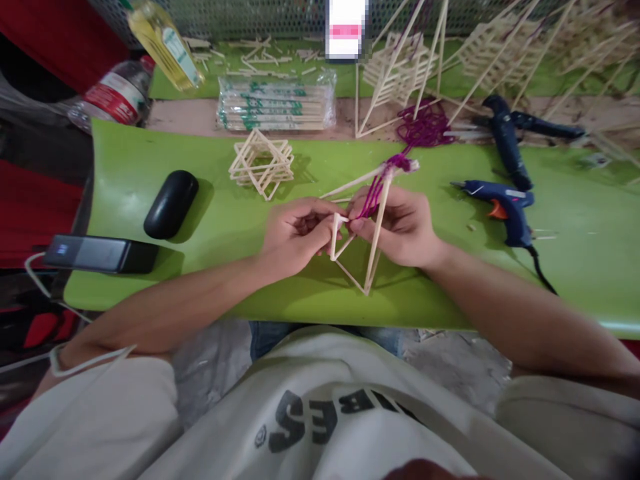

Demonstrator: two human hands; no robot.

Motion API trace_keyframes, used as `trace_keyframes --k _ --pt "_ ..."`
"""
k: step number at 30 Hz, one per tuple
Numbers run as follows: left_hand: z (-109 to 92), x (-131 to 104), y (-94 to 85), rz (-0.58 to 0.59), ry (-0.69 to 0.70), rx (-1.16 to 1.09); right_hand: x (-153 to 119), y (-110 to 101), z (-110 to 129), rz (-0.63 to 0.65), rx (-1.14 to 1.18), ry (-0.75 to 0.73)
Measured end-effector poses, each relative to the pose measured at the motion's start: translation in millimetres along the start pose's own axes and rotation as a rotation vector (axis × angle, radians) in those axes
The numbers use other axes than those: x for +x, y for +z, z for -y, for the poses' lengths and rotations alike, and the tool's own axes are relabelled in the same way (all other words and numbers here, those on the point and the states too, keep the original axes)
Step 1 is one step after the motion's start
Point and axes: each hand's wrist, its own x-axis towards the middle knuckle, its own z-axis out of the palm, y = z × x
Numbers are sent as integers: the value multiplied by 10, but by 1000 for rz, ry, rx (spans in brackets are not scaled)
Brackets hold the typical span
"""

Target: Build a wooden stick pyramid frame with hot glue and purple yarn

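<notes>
Between both hands stands a frame of pale wooden sticks (379, 233), its lower corner close to the table's near edge. My left hand (295, 230) is closed, pinching a small corner of joined sticks (335, 241) on the frame's left side. Purple yarn (371, 197) runs in several strands from the frame's top down to the fingertips of my right hand (410, 223). That hand is closed on the yarn beside a long upright stick; the fingertips nearly meet, and the exact pinch point is partly hidden. Farther back, the yarn leads into a loose purple tangle (425, 125).
A woven stick shape (261, 165) rests left of centre on the green table (225, 293). Behind it lies a pack of wrapped chopsticks (277, 107). At right is a blue glue gun (505, 207); at left, a black case (171, 204) and a power bank (100, 254). Stick structures (400, 70) stand behind.
</notes>
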Motion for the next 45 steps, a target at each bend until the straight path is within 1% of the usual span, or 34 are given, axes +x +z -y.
trace_keyframes --k 3,7,10,14,18,20,26,29,32,38,42,45 --pt "2 -12 3 21 -51 -53 -1 5 -6 11 26 -17" --pt "-3 -9 -19 68 -59 -107 7 10 2 6 33 -47" --pt "3 -11 -53 60 -121 -113 2 9 8 -14 15 -14" --pt "9 -36 -113 75 -189 -126 -22 5 9 11 28 -16" --pt "-17 -62 -150 69 -250 -137 -39 -2 11 15 -10 -15" --pt "-36 -76 -150 83 -242 -152 -41 -10 13 8 -36 -27" --pt "-49 -126 -146 119 -134 -187 -46 -33 2 9 -111 -77" --pt "-23 -123 -158 135 -183 -251 -59 -27 -2 11 -122 -60" --pt "6 -102 -154 141 -245 -247 -71 -22 2 5 -109 -25" --pt "6 -75 -106 94 -235 -162 -74 -41 6 -1 -199 -65" --pt "-50 -65 -77 89 -239 -141 -75 -47 6 15 -193 -80" --pt "-65 -62 -65 94 -200 -118 -74 -49 1 17 -194 -84"
